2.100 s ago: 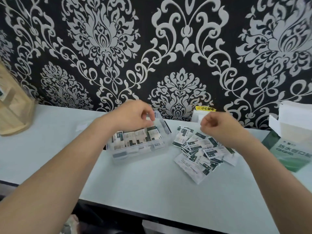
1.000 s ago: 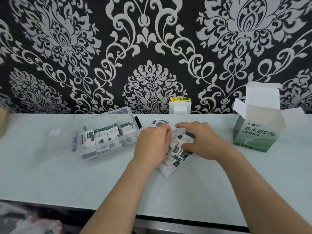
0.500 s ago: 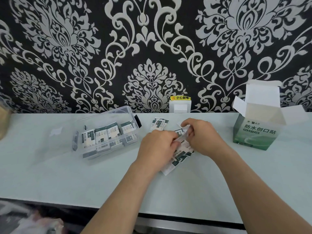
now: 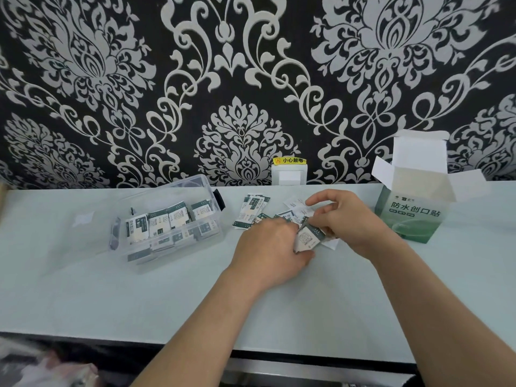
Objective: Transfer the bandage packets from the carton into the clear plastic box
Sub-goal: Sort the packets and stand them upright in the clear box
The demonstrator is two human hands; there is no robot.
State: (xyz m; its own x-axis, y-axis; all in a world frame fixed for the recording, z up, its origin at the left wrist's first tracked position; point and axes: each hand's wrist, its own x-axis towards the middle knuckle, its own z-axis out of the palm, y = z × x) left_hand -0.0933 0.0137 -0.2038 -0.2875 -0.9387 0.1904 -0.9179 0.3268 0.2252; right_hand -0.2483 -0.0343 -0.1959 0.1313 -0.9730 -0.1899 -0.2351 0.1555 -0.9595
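Pale table (image 4: 111, 303) against black-and-silver damask wallpaper (image 4: 240, 79); white wall socket (image 4: 289, 174) at the rear edge. Bandage packets (image 4: 251, 210) — white with dark green bands — lie loose between the part-filled clear plastic box (image 4: 192, 181) and the open carton (image 4: 410, 216). Left hand (image 4: 268, 247) grips a small stack (image 4: 307, 238); right hand (image 4: 346, 222) pinches its far edge, fingers curled.
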